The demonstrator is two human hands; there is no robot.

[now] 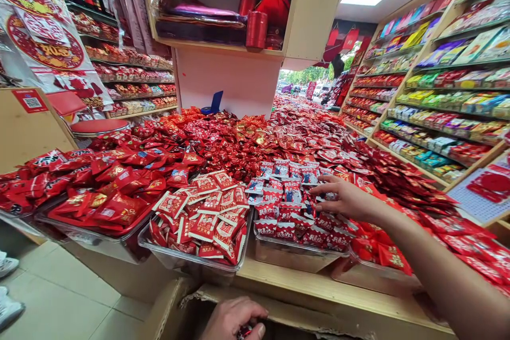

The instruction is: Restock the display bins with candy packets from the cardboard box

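My right hand (346,196) reaches in from the right, fingers stretched and apart, over a clear plastic tub (298,255) of small red-and-white candy packets (292,194). Its fingertips are at the right side of that pile; whether they touch it I cannot tell. Low in the view, my left hand (235,319) is closed round a small shiny red packet (245,331), mostly hidden by the fingers. That hand is over an open cardboard box (330,319), whose dark inside is barely visible.
Beside the packets are a tub of red and cream packets (207,218) and, further left, a tub of larger red packets (113,199). Mounds of red sweets (239,138) stretch behind. Stocked shelves (450,85) line the right. Someone's white shoes (8,305) show at lower left.
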